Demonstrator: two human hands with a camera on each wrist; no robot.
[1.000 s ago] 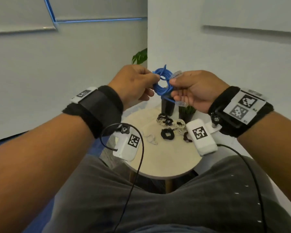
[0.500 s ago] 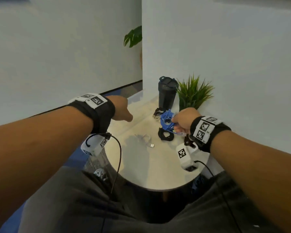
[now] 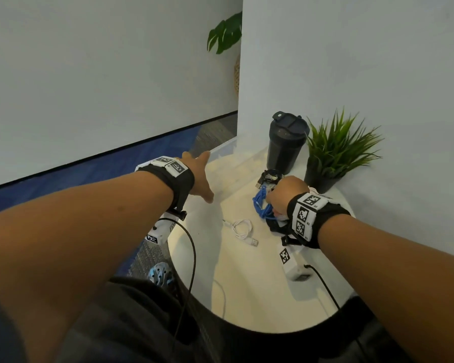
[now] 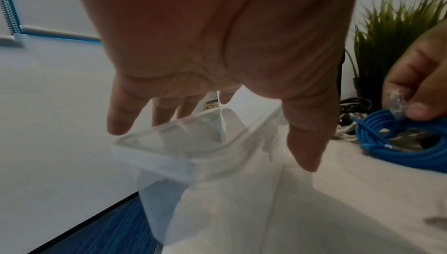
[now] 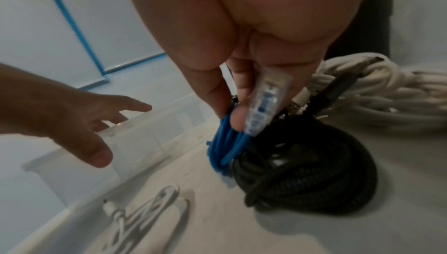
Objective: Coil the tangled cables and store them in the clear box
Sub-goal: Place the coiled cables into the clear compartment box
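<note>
My right hand (image 3: 271, 203) pinches a coiled blue cable (image 3: 261, 205) with its clear plug (image 5: 263, 103), low over the round table's right side. The coil (image 5: 225, 143) hangs against a black cable coil (image 5: 302, 178) lying on the table. The clear box (image 3: 224, 150) stands at the table's far left edge. My left hand (image 3: 199, 174) is spread open just above its rim (image 4: 169, 155), holding nothing; I cannot tell whether the fingers (image 4: 121, 120) touch it. The box looks empty in the left wrist view.
A thin white USB cable (image 3: 243, 229) lies loose mid-table (image 3: 247, 284). A thick white cable coil (image 5: 387, 93) and a black cable bundle (image 3: 270, 176) lie behind my right hand. A dark tumbler (image 3: 286, 142) and a potted plant (image 3: 333, 153) stand by the wall.
Both hands came down from chest height. My left hand let go of the blue coil and reached out over the clear box. My right hand carried the coil down to the table.
</note>
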